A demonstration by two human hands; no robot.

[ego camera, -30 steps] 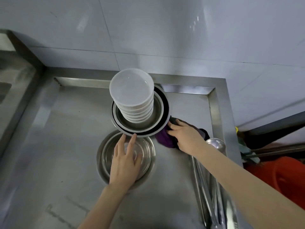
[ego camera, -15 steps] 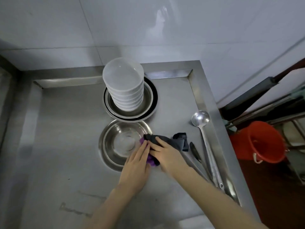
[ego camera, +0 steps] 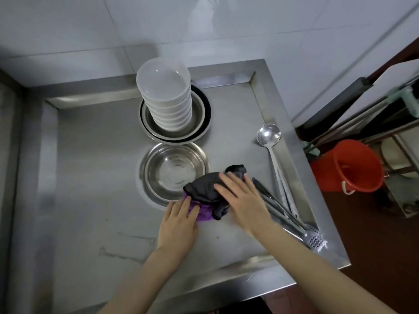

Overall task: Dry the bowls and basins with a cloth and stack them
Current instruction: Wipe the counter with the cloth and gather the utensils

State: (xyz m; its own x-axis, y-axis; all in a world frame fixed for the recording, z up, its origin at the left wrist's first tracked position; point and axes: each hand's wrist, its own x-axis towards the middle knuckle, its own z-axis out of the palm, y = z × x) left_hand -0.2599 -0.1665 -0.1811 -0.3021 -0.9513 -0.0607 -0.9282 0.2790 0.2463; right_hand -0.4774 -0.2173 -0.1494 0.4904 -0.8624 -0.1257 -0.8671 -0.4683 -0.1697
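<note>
Head view: cloth (ego camera: 204,191) lies bunched over the lone basin's (ego camera: 167,171) near-right rim.
Left hand (ego camera: 179,225): your fingers lie flat, touching its purple edge.
Right hand (ego camera: 242,200): fingers straight, pressing it down.
Bowl stack (ego camera: 166,103): just behind that basin, in nested basins (ego camera: 200,118).

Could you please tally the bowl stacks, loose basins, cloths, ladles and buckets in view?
Bowl stack: 1
Loose basin: 1
Cloth: 1
Ladle: 1
Bucket: 1
Total: 5
</note>
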